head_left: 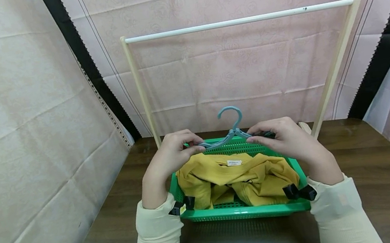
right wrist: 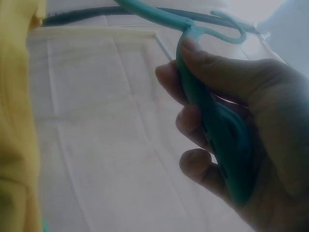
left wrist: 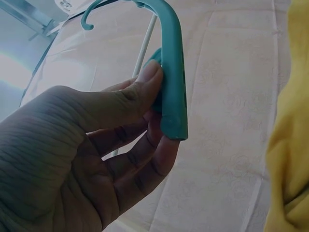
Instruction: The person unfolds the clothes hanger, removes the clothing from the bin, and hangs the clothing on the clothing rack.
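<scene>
A blue-green plastic hanger (head_left: 232,132) is held level between both hands, its hook pointing up. My left hand (head_left: 176,151) pinches its left arm between thumb and fingers; the left wrist view shows the hanger (left wrist: 173,72) upright against the fingertips. With fingers curled round it, my right hand (head_left: 286,137) grips the other arm, and in the right wrist view the hanger (right wrist: 212,121) crosses the palm. Below the hands, a crumpled yellow garment (head_left: 237,178) with a white neck label lies in a green basket (head_left: 246,212).
Behind the basket stands a rack with a white horizontal bar (head_left: 237,22) and cream-coloured posts (head_left: 141,91). The basket sits on a dark wooden table (head_left: 99,240). Pale patterned cloth (head_left: 28,121) hangs at the back and sides.
</scene>
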{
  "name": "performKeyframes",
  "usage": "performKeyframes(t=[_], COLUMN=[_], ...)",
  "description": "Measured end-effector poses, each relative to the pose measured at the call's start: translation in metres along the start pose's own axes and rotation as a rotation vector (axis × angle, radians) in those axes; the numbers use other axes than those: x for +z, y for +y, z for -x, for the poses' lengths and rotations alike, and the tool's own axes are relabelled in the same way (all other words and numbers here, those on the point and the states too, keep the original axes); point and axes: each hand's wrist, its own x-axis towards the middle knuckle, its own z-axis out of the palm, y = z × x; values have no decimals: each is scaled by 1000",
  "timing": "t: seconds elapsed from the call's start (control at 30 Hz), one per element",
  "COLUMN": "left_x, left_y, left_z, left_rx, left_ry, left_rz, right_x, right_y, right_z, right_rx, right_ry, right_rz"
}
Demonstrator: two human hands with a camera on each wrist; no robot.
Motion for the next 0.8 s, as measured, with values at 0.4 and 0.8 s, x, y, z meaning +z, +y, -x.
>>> performKeyframes(t=[0.4, 0.8], left_x=[-3, -7], left_y=[-1, -3], left_z=[3, 4], left_rx=[-12, -61], left_ry=[21, 41], left_rz=[36, -12], right_x=[0, 0], right_y=[-1, 1], right_z=[0, -1], right_rx=[5, 10], right_ry=[-4, -2], right_rz=[-3, 5])
